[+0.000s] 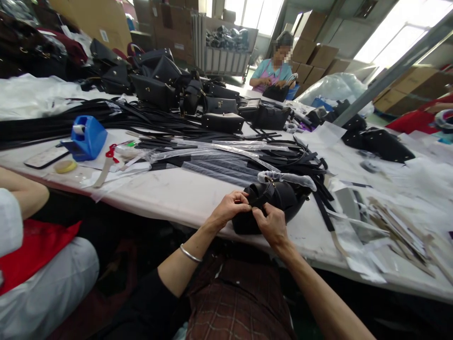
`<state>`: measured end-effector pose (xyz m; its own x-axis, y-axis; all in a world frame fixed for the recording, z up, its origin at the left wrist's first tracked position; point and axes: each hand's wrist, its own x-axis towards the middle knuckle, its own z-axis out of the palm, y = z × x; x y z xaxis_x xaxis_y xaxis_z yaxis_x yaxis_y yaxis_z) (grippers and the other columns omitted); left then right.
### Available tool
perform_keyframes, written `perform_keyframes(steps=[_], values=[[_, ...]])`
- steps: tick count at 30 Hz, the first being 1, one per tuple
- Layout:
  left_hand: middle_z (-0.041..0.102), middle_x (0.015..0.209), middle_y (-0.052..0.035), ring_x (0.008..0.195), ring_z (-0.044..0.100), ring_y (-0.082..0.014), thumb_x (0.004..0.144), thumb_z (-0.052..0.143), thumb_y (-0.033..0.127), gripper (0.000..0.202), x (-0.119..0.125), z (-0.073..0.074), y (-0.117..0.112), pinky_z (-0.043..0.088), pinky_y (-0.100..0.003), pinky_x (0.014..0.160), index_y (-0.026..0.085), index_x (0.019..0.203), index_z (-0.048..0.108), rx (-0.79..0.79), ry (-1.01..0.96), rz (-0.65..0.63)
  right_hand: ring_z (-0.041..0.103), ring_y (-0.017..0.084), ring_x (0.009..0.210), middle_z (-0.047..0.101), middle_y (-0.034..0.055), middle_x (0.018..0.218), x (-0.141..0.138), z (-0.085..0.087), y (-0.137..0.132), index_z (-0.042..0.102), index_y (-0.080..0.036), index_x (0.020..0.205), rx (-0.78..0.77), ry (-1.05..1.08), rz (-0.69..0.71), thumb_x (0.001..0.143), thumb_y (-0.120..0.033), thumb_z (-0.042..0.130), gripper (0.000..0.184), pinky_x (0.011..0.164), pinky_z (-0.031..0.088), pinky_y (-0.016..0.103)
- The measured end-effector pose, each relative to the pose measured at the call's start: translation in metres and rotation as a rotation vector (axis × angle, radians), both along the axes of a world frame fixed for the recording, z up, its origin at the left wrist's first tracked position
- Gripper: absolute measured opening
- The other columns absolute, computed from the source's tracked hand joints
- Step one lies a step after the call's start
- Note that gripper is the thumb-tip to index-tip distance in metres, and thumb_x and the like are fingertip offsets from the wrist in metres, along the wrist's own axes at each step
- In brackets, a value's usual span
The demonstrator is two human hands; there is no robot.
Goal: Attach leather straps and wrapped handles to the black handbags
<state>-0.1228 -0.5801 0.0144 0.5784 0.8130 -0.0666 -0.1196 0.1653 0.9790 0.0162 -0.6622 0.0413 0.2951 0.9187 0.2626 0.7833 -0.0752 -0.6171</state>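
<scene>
A black handbag [289, 200] sits at the near edge of the table, its handle [295, 179] wrapped in clear plastic and standing up at the back. My left hand [230, 208] pinches a black strap [261, 191] on the bag's front with thumb and fingertips. Close beside it, my right hand [274, 225] has its fingers bent and pressed on the same strap area. The two thumbs nearly meet there. What lies right under the fingertips is hidden.
Black straps [226, 165], some in plastic, lie behind the bag. A blue tape dispenser [87, 139] stands left, paper strips [399, 231] lie right. Several black bags [154, 89] are piled farther back. One co-worker [272, 73] handles a bag across the table; another sits at left.
</scene>
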Motion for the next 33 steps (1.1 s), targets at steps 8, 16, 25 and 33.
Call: perform_keyframes(steps=[8,16,25,33], values=[[0.058,0.112,-0.0081,0.108,0.055,-0.0227,0.069,0.07,0.029,0.016,0.001,-0.008,-0.008,0.04,-0.032,0.097,0.016,0.07,0.063,0.109,0.008,-0.02,0.049,0.015,0.052,0.059,0.0027,0.055,0.002,0.006,-0.007,0.059,-0.017,0.059,-0.131,0.055,-0.07,0.081,-0.054,0.051,0.043,0.052,0.034,0.026],[0.061,0.107,-0.0072,0.104,0.056,-0.0206,0.069,0.066,0.028,0.014,0.007,-0.003,-0.02,0.04,-0.029,0.095,0.016,0.066,0.06,0.098,0.059,0.052,0.027,0.01,0.045,0.027,-0.0037,0.042,-0.001,0.015,-0.007,0.034,-0.022,0.038,-0.244,0.185,-0.246,0.07,-0.055,0.056,0.051,0.045,0.02,0.028],[0.049,0.063,0.0047,0.062,0.044,-0.0105,0.067,0.061,0.028,0.013,0.017,-0.001,-0.027,0.034,-0.023,0.059,0.017,0.066,0.054,0.023,0.111,0.014,0.027,0.009,0.042,0.028,-0.004,0.04,0.0,0.007,-0.017,0.034,-0.022,0.038,-0.169,0.292,-0.3,0.069,-0.051,0.059,0.049,0.04,0.02,0.026],[0.049,0.064,0.0057,0.062,0.043,-0.0099,0.066,0.063,0.028,0.015,0.014,0.001,-0.034,0.034,-0.023,0.06,0.017,0.067,0.053,0.078,0.125,-0.019,0.041,0.012,0.046,0.044,-0.0007,0.045,0.007,0.012,-0.035,0.05,-0.018,0.045,-0.186,0.155,-0.121,0.076,-0.055,0.053,0.048,0.044,0.028,0.025]])
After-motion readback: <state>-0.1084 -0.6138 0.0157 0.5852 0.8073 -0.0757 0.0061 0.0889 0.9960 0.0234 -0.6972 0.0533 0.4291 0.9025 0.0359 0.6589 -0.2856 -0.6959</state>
